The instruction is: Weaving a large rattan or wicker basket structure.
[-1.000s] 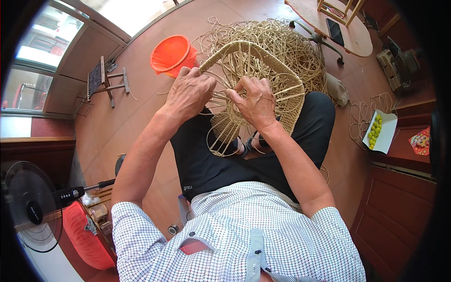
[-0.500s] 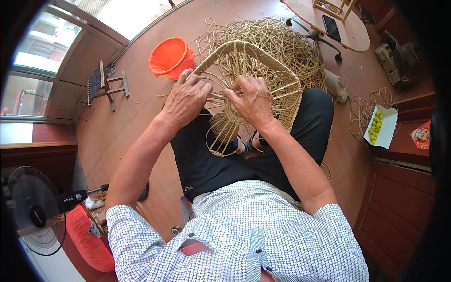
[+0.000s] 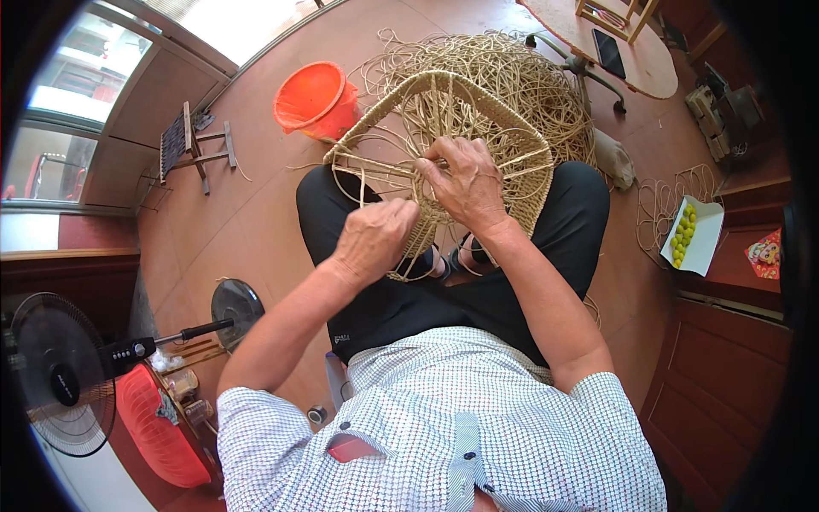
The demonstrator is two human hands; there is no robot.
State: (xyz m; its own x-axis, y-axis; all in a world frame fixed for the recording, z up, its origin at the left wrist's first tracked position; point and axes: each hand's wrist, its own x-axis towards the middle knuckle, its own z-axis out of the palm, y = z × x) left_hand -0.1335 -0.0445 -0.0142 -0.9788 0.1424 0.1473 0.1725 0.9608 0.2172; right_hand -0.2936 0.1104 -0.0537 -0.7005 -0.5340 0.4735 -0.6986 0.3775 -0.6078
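Observation:
A tan woven basket, made of twisted cord, rests on my lap between my knees. Its rim and side are closely woven, while open spokes and loose loops cross the middle. My right hand is closed, thumb and fingers pinching the weave near the basket's centre. On the near left of the basket, my left hand is curled into a fist. A thin strand of cord runs down to its knuckles; what its fingers grip is hidden under the hand.
Beyond the basket lies a big heap of loose cord. An orange bucket stands to its left, near a small folding stool. A pedestal fan is at lower left. Right are a round table and a white tray with green fruit.
My left hand has come away from the basket's far left rim, moving down toward me to the near left side. The right hand stays at the centre.

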